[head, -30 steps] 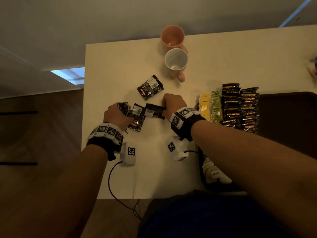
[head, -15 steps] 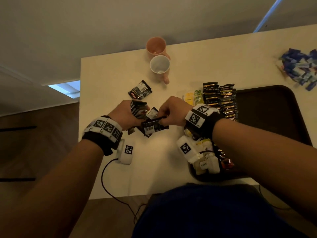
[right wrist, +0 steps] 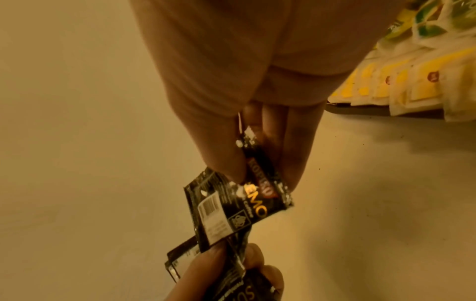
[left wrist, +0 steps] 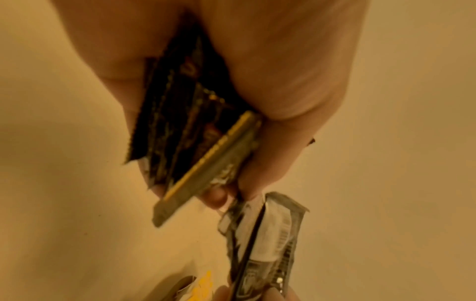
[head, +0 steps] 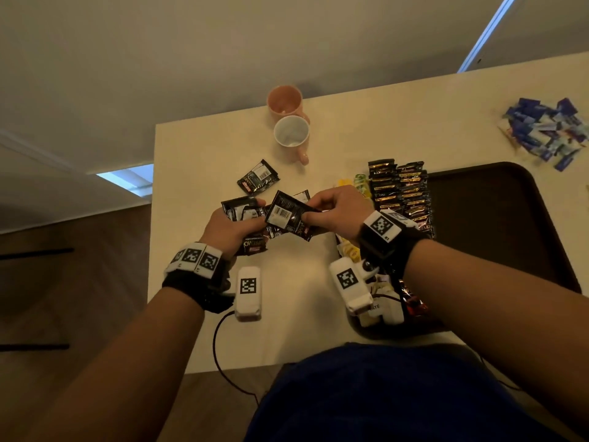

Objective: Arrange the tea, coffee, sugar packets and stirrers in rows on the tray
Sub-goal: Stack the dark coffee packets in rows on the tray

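Coffee rows and tea filled the tray's left side; left hand gripped a sachet stack, right hand pinched one sachet; blue packets remained far right.

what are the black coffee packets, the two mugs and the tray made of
Black coffee packets: likely glossy foil or plastic film; they crinkle and glint, with serrated edges.
Mugs: probably glazed ceramic; thick, smooth walls.
Tray: dark, matte, rounded corners; perhaps plastic, hard to tell.
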Motion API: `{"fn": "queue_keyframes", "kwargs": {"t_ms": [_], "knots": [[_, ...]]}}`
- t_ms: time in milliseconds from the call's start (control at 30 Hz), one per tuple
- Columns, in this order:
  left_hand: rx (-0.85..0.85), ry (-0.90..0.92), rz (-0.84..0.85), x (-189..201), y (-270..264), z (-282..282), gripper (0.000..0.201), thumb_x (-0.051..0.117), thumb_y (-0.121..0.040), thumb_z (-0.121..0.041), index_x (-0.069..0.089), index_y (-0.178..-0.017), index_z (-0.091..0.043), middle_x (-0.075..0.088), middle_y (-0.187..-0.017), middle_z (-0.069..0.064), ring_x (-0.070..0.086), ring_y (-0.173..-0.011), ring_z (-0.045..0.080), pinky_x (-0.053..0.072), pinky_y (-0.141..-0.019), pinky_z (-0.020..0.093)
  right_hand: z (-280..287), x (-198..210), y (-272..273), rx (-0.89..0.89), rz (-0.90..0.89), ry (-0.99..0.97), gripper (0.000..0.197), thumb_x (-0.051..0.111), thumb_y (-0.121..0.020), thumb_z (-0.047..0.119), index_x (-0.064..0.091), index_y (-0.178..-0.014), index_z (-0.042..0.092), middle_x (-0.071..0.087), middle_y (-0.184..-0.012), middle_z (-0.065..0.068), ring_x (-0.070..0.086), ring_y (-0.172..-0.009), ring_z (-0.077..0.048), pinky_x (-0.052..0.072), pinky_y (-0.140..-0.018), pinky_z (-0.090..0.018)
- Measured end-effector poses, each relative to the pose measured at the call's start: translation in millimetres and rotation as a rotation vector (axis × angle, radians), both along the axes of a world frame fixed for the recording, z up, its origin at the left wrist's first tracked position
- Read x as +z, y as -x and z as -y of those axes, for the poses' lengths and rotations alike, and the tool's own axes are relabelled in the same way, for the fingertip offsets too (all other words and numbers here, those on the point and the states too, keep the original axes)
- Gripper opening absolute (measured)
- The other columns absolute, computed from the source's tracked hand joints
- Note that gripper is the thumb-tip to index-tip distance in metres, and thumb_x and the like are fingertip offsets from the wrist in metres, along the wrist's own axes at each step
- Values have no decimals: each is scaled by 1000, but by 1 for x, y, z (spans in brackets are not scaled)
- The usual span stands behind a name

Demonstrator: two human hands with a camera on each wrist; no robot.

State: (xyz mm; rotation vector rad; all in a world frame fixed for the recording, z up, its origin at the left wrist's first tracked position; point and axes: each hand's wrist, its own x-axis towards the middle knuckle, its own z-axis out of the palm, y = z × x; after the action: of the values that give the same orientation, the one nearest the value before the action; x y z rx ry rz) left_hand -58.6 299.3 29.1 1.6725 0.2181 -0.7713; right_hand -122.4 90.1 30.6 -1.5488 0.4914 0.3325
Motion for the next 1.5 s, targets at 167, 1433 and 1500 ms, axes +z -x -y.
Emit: {"fn": "queue_keyframes", "kwargs": {"t_ms": [167,1433,1500], "knots": [[-77,-100,23,7,-7,-2,29,74,-82,0,72,-106,-15,73,-100,22,67,-78,34,60,-68,46,13,2,-2,-67,0,-13,4,71,-82,0,70,-84,3,72,-86,-16,71,-78,-28,61,-73,-40],[-553,-223,136,16,-24,16,31,77,-81,-10,72,-108,-24,74,-101,3,71,-94,17,57,-85,36,10,15,-18,636,170,655,21,75,-82,24,73,-98,11,60,-73,2,51,-64,-12,38,-60,-24],[-496,-147,125,12,-23,14,30,78,-81,-9,72,-107,-23,74,-101,2,71,-97,19,56,-88,38,11,14,-17,610,139,662,19,76,-81,25,73,-91,10,62,-77,-1,53,-68,-14,38,-61,-25]]}}
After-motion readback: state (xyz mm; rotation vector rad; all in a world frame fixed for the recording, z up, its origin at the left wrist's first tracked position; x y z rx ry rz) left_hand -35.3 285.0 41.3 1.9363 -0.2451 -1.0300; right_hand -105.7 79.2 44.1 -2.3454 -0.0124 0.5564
